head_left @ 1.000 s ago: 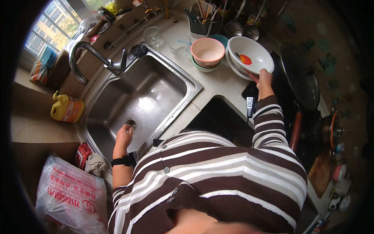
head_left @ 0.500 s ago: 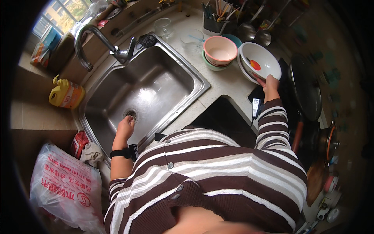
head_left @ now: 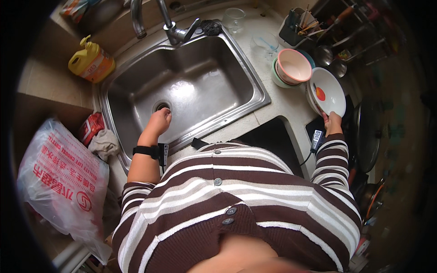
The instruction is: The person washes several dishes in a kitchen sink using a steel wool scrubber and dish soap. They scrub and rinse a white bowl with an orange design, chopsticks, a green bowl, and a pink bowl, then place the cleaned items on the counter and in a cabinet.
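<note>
My left hand (head_left: 160, 120) is over the drain (head_left: 162, 106) of the steel sink (head_left: 214, 77), fingers closed in a pinch; what they hold, if anything, I cannot make out. My right hand (head_left: 333, 119) grips the rim of a white bowl (head_left: 331, 93) with a red fruit print, tilted and stacked on another white dish. Just left of it stand nested small bowls (head_left: 293, 66), the top one pink-rimmed, a green one below. A curved steel faucet (head_left: 175, 32) rises behind the sink.
A yellow pump jug (head_left: 91, 61), plastic bag (head_left: 61, 182) and rag (head_left: 102, 143) lie left. Glasses (head_left: 234, 18), a utensil holder (head_left: 291, 29) and ladles (head_left: 324, 55) are at the back right. A dark recessed opening (head_left: 268, 139) is before me; pans (head_left: 368, 136) sit far right.
The view has shifted, so the sink and bowls appear higher and farther right. My right hand still holds the white bowl; my left hand stays by the drain with fingers closed.
</note>
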A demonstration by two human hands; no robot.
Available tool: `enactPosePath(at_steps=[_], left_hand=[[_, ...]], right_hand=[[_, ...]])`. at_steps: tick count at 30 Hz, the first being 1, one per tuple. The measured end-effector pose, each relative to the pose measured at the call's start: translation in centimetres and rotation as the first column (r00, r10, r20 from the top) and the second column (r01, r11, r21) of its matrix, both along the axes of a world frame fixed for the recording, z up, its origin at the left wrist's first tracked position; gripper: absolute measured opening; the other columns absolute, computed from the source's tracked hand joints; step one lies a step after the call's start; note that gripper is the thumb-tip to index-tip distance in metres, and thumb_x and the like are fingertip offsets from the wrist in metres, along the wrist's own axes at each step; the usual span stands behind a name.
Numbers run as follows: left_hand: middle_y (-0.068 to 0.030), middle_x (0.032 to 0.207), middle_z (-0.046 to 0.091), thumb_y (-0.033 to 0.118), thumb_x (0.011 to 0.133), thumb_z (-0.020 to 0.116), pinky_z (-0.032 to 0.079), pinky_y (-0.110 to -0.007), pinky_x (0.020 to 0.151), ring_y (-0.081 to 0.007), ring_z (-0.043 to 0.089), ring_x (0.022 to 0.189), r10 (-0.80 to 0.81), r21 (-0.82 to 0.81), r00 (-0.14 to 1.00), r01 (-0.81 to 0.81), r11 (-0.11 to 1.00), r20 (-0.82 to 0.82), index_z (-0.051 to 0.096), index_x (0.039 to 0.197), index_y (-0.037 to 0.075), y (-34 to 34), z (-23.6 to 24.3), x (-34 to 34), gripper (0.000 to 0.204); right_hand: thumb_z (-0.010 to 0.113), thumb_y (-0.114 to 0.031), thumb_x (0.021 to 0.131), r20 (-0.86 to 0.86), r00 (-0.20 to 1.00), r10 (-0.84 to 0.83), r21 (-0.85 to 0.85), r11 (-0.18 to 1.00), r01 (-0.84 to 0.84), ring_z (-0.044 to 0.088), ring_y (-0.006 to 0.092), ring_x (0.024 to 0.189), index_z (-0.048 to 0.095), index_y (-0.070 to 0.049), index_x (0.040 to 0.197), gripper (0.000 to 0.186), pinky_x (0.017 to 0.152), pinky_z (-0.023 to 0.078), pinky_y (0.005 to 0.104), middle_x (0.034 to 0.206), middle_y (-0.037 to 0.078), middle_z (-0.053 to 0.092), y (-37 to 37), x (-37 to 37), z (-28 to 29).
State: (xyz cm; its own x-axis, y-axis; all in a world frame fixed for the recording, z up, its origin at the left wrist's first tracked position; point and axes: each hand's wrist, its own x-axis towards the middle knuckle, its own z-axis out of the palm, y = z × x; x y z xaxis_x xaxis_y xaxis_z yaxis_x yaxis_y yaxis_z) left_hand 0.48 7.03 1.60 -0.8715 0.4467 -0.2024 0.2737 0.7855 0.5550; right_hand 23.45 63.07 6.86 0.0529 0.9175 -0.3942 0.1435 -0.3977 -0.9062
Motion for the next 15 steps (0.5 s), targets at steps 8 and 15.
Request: enactPosePath(at_steps=[8,15], left_hand=[[-0.0195,0.090,0.060,0.019,0.079,0.053,0.045,-0.041,0.075,-0.0364,0.055,0.086,-0.009,-0.005,1.000,0.009,1.000,-0.003,0.057,0.093,0.002,-0.7,-1.1,-0.4,0.023],[-0.0190,0.090,0.060,0.019,0.080,0.051,0.045,-0.039,0.076,-0.0354,0.056,0.086,0.074,-0.018,0.996,-0.073,0.997,0.041,0.058,0.093,0.002,-2.1,-1.4,0.1,0.022]], right_hand=[[0.049,-0.002,0.075,0.222,0.970,0.100,-0.035,0.995,-0.094,0.059,0.0253,0.050,0.045,0.007,0.107,0.034,0.040,0.052,0.0263,0.083,0.017,0.057,1.3,0.9,-1.6],[0.052,-0.011,0.076,-0.285,0.954,0.090,-0.325,0.927,-0.185,0.052,0.0403,0.090,0.042,0.006,0.109,0.039,0.066,0.056,0.0384,0.107,0.023,0.047,0.4,2.0,-2.3]])
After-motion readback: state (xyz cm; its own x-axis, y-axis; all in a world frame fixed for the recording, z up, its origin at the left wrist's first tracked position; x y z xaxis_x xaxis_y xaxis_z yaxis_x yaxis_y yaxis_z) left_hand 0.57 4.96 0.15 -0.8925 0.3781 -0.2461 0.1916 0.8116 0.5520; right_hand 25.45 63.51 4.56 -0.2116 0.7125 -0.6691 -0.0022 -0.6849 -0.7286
